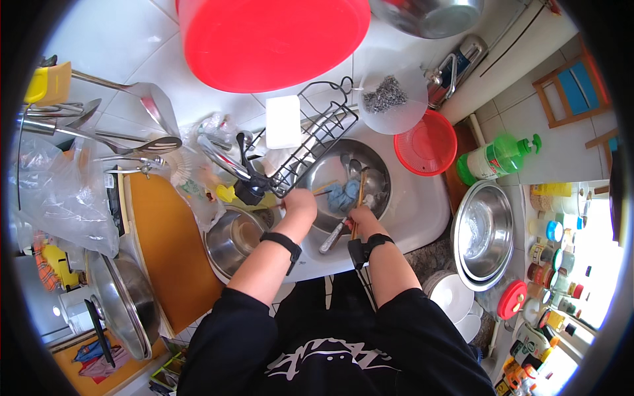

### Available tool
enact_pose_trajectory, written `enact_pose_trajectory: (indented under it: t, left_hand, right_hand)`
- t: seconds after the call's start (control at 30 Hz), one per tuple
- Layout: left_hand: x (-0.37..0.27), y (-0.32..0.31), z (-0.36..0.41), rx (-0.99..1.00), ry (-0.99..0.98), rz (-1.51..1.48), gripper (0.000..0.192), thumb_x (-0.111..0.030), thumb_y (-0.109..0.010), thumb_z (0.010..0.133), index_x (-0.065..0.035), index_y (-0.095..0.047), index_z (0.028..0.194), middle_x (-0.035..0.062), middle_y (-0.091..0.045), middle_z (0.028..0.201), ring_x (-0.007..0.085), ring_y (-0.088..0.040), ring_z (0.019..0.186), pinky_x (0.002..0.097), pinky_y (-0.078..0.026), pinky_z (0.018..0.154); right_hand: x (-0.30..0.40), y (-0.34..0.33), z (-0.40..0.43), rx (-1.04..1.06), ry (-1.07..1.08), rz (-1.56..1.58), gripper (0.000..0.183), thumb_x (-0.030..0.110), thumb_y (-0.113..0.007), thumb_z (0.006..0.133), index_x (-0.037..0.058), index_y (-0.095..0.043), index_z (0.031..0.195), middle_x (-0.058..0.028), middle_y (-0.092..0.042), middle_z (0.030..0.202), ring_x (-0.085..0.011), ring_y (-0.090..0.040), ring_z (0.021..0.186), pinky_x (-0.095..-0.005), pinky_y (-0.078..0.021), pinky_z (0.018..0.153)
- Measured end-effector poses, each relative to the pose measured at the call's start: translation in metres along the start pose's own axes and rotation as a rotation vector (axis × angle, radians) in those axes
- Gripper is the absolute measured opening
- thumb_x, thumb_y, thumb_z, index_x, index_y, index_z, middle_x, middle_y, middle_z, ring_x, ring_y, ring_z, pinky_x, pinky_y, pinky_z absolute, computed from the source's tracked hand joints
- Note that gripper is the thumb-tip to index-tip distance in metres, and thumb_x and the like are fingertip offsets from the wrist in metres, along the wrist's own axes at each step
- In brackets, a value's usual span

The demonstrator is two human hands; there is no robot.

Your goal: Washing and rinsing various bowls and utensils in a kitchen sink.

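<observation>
A round steel basin (322, 168) stands in the white sink (421, 213). In it lie a blue cloth (343, 197), several metal spoons (349, 166) and chopsticks (363, 185). My right hand (360, 218) is at the basin's near right edge with its fingers closed around chopsticks. Beside it, a knife with a patterned handle (331, 238) rests over the rim. My left hand (298, 202) is at the basin's left edge, under the black wire rack (317, 143); thin sticks show on both sides of it, but its fingers are partly hidden and its grip is unclear.
Left of the basin stand a steel pot (230, 247) and the faucet (223, 158). A white block (283, 122) sits at the rack. Right are a red colander (426, 143), a green pump bottle (495, 158), nested steel bowls (483, 232) and white bowls (448, 297). A red basin (277, 39) hangs ahead.
</observation>
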State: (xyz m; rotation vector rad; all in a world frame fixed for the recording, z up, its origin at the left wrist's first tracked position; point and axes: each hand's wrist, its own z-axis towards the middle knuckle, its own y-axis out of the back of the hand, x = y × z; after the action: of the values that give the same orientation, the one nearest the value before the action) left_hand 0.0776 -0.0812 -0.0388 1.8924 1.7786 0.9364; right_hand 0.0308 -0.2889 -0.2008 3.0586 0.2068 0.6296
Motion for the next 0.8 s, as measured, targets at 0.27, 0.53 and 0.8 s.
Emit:
enact_pose_trajectory:
  t: [0.27, 0.53, 0.8]
  left_hand:
    - [-0.001, -0.062, -0.036, 0.223, -0.057, -0.86, 0.022, -0.019, -0.06, 0.11, -0.0019, -0.067, 0.122, 0.0145, -0.076, 0.091, 0.0253, -0.078, 0.076, 0.0404, -0.062, 0.062]
    - [-0.032, -0.124, -0.034, 0.525, 0.008, -1.675, 0.021, -0.023, -0.058, 0.115, -0.0052, -0.062, 0.125, 0.0112, -0.077, 0.104, 0.0204, -0.077, 0.082, 0.035, -0.062, 0.065]
    - [-0.037, -0.096, -0.009, 0.716, -0.006, -2.257, 0.037, -0.04, -0.047, 0.12, -0.0089, -0.063, 0.133, 0.0145, -0.079, 0.116, 0.0335, -0.08, 0.103, 0.0484, -0.066, 0.082]
  right_hand:
    - [0.003, 0.03, -0.033, 0.019, 0.025, -0.169, 0.017, 0.004, -0.067, 0.101, -0.0072, -0.071, 0.088, -0.0159, -0.072, 0.075, -0.0212, -0.064, 0.055, -0.0357, -0.0466, 0.042]
    - [0.03, 0.037, -0.085, 0.084, 0.062, 0.045, 0.014, 0.007, -0.064, 0.1, -0.0042, -0.071, 0.095, -0.0134, -0.073, 0.076, -0.0213, -0.064, 0.056, -0.0347, -0.0486, 0.046]
    - [0.074, -0.017, -0.044, 0.307, 0.236, 0.063, 0.01, 0.005, -0.062, 0.106, -0.001, -0.062, 0.114, -0.0131, -0.069, 0.098, -0.0284, -0.07, 0.083, -0.0445, -0.0592, 0.069]
